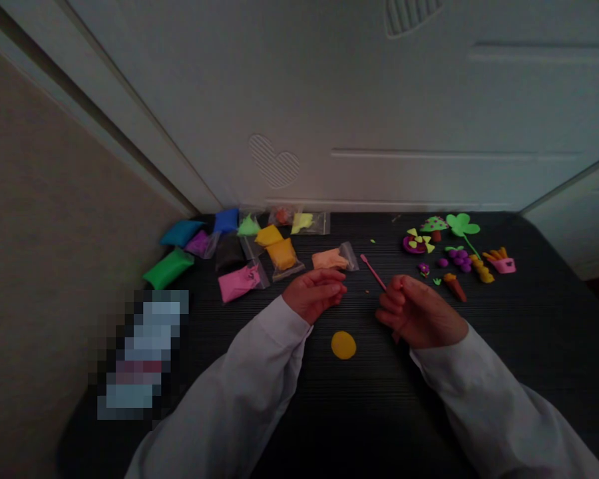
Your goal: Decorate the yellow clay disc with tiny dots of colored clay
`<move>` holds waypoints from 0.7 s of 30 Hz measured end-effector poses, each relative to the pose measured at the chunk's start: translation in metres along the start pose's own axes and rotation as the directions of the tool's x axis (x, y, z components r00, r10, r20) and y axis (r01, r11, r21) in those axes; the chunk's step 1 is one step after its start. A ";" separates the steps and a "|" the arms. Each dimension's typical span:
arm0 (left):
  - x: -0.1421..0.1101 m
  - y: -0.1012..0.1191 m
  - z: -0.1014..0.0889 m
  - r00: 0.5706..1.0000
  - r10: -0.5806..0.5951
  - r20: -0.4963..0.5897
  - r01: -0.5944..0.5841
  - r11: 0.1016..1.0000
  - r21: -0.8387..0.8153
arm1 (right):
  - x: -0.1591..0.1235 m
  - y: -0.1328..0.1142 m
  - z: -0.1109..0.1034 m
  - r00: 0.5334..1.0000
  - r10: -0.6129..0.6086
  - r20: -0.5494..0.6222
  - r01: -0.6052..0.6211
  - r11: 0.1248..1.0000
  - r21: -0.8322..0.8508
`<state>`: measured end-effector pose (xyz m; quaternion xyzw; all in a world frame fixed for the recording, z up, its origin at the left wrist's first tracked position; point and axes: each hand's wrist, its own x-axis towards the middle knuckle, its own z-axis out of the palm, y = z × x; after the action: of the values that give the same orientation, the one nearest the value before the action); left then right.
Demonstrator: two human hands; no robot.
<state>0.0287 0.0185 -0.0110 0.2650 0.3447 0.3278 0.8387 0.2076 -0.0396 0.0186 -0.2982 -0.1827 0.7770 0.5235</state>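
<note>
A flat yellow clay disc (343, 345) lies on the dark table between my forearms. My left hand (315, 294) hovers beyond it to the left, fingers loosely curved and apart, with nothing visible in them. My right hand (420, 313) is to the right of the disc, its thumb and index finger pinched together; whatever they hold is too small to make out. A pink modelling tool (373, 271) slants up to the right hand's fingers, its lower part hidden behind them. Just past my left hand is a bag of peach clay (331, 259).
Several clay bags, including pink (238, 283), orange (282, 254) and green (168, 269), cover the back left. A blurred-out phone-like object (147, 352) lies at left. Finished clay pieces stand back right: a mushroom (434, 225), a clover (462, 225), a pink basket (504, 265). A white panel (299, 100) rises behind.
</note>
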 end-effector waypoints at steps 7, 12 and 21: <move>-0.001 0.001 0.001 1.000 0.004 0.001 -0.004 1.000 0.000 | -0.001 0.000 0.002 1.000 -0.006 -0.023 0.006 1.000 -0.021; -0.001 0.001 0.003 1.000 0.009 -0.004 -0.009 1.000 -0.005 | -0.002 -0.001 0.003 1.000 0.005 -0.017 -0.005 1.000 0.004; -0.001 0.001 0.001 1.000 0.014 0.001 -0.014 1.000 -0.002 | -0.003 -0.003 0.007 0.999 -0.009 -0.045 0.010 1.000 0.026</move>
<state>0.0285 0.0181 -0.0098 0.2670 0.3419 0.3337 0.8369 0.2063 -0.0406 0.0262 -0.3077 -0.1622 0.7700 0.5350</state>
